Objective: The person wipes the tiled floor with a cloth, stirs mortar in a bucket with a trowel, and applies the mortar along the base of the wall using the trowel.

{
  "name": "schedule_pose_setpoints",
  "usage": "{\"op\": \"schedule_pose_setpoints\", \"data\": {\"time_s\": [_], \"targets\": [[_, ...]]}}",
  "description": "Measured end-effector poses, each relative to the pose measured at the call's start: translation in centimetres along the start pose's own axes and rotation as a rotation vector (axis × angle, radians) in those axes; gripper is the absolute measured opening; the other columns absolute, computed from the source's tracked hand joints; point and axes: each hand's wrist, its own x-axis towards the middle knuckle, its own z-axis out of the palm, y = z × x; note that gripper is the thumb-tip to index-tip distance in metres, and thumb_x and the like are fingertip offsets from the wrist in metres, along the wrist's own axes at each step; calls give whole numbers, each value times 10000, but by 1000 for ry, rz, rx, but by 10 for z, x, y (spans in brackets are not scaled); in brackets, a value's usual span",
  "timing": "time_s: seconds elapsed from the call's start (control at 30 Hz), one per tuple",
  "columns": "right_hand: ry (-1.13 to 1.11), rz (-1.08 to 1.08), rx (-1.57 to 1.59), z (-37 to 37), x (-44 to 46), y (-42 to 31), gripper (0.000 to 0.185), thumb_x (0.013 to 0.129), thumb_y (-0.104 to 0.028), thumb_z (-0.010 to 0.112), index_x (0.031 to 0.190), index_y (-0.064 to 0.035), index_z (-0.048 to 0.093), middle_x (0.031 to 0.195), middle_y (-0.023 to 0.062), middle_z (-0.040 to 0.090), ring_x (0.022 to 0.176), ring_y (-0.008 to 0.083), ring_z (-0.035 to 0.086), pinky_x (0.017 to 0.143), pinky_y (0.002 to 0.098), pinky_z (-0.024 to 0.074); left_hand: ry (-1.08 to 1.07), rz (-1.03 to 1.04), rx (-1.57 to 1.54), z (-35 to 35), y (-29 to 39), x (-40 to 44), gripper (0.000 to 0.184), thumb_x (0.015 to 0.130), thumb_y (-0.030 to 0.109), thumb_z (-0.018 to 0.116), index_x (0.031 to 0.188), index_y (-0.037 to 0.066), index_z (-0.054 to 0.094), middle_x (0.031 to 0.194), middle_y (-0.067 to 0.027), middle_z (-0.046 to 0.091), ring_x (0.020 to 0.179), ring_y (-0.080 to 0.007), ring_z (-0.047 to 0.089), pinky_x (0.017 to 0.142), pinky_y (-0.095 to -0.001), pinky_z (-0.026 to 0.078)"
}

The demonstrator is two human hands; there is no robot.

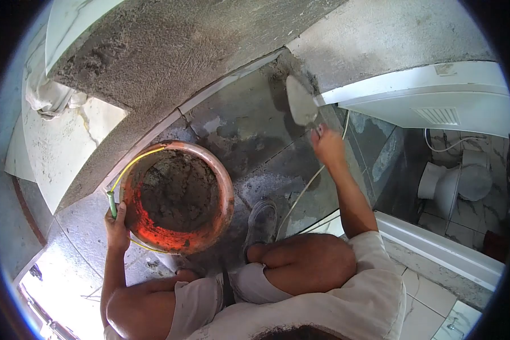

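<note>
My right hand [327, 146] is closed round the handle of a trowel [301, 103]. Its pale blade points up and away from me, near the corner where the floor meets the wall and the door frame. At the left, my left hand [118, 229] grips the green handle grip of an orange bucket [225, 190], right beside the rim. Dark grey wet mortar [178, 190] lies inside the bucket, with orange wall showing on its near side. A yellow bail runs over the rim from the green grip.
A rough cement-coated wall [209, 39] rises ahead. A white door frame [425, 73] stands at right, with a toilet [450, 184] beyond it. A thin white cable [301, 198] crosses the grey tile floor [249, 136] near my shoe [262, 218]. A pale cloth [54, 96] hangs upper left.
</note>
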Motion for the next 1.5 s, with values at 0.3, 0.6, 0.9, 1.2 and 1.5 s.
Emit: {"op": "schedule_pose_setpoints", "data": {"time_s": [0.3, 0.6, 0.9, 1.2, 1.5], "targets": [[-988, 13, 956, -50, -19, -28, 267, 861, -273, 630, 834, -11, 588, 645, 54, 573, 559, 135, 533, 534, 284, 443, 15, -25, -8, 6, 4, 0, 223, 926, 274, 604, 798, 112, 519, 680, 73, 465, 601, -32, 429, 545, -223, 367], [-339, -140, 286, -94, -7, -9, 262, 845, -291, 623, 822, -33, 582, 651, 125, 581, 604, 272, 599, 547, 399, 431, 27, 47, -46, 5, -6, 6, 271, 931, 284, 591, 729, 143, 479, 625, 92, 394, 528, -27, 345, 475, -211, 275], [-576, -737, -257, -128, -69, -145, 186, 828, -222, 577, 867, -46, 620, 777, 145, 654, 757, 321, 659, 675, 440, 511, 52, 93, 211, 41, 25, -23, 282, 930, 256, 568, 725, 64, 549, 618, 63, 449, 571, -48, 398, 502, -258, 343], [-555, -809, -557, -71, -64, -206, 137, 789, -131, 551, 783, -70, 674, 762, 125, 668, 737, 279, 681, 626, 432, 527, -53, 193, 447, 94, 62, -44, 309, 897, 281, 604, 793, -6, 555, 574, -51, 511, 532, -110, 476, 493, -326, 403], [-749, -787, -86, -36, -82, -171, 230, 833, -264, 573, 873, -52, 654, 744, 155, 651, 734, 363, 654, 662, 466, 519, -44, 179, 464, 94, 71, -45, 329, 892, 291, 608, 818, -26, 562, 581, -97, 526, 540, -158, 506, 523, -355, 424]]}}
